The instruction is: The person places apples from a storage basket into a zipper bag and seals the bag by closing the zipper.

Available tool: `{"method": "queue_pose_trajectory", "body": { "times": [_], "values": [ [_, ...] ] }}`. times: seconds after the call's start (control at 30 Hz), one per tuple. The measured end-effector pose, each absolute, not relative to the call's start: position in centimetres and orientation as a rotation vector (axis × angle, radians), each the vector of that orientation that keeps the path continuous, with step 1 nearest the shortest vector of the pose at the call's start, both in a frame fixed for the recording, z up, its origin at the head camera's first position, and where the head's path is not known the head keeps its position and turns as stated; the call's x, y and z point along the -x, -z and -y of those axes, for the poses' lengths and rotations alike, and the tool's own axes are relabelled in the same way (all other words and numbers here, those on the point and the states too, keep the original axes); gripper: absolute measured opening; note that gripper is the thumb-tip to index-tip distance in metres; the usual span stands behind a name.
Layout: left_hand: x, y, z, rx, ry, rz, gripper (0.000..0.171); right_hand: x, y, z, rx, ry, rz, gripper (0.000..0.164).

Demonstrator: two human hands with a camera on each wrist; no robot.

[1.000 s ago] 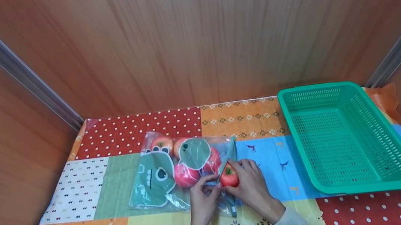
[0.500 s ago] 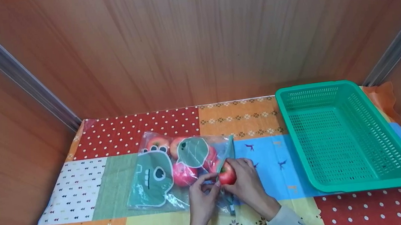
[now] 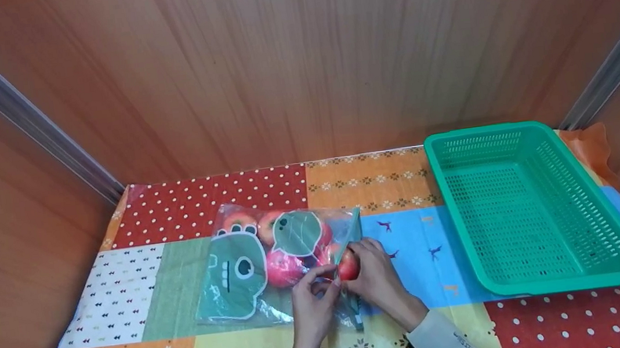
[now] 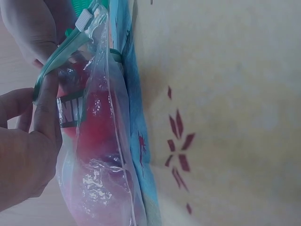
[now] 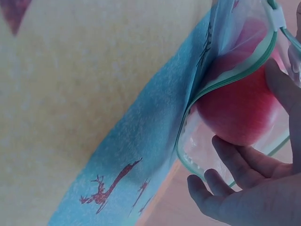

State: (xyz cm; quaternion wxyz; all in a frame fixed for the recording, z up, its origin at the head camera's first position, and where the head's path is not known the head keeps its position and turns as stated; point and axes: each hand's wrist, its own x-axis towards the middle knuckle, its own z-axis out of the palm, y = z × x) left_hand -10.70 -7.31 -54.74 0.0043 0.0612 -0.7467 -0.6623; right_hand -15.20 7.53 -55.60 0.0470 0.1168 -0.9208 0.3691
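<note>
A clear zip bag (image 3: 214, 310) with green monster prints lies on the cloth, its mouth facing right. Several red apples (image 3: 284, 269) show through its plastic. My left hand (image 3: 311, 308) pinches the bag's edge; in the left wrist view the green zip strip (image 4: 60, 55) runs between its thumb and fingers. At the mouth, my right hand (image 3: 380, 277) holds another apple (image 5: 242, 106) by its fingertips, and that apple is partly inside the opening. A white slider (image 5: 277, 18) sits on the zip strip. The lower bag edge is partly hidden behind my left hand.
To the right stands a green perforated basket (image 3: 525, 219) with nothing in it. A patchwork cloth (image 3: 119, 295) covers the table. Wooden panels (image 3: 298, 70) rise at the back and both sides. An orange cloth edge (image 3: 590, 151) bunches up behind the basket.
My right hand has moved slightly left and away from me, pushing the apple further into the bag's mouth. My left hand keeps its pinch on the bag edge.
</note>
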Motion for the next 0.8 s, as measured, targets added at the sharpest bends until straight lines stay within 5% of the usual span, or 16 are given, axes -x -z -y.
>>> {"method": "queue_pose_trajectory", "body": {
  "times": [0.43, 0.8],
  "values": [
    [10.43, 54.74, 7.33, -0.172, 2.086, 2.295, 0.028, 15.03, 55.95, -7.31, -0.492, -0.937, 2.856, 0.053],
    [10.39, 54.59, 7.41, -0.179, 2.116, 2.269, 0.028, 15.42, 56.24, -7.21, -0.537, -0.867, 2.924, 0.064]
  ]
}}
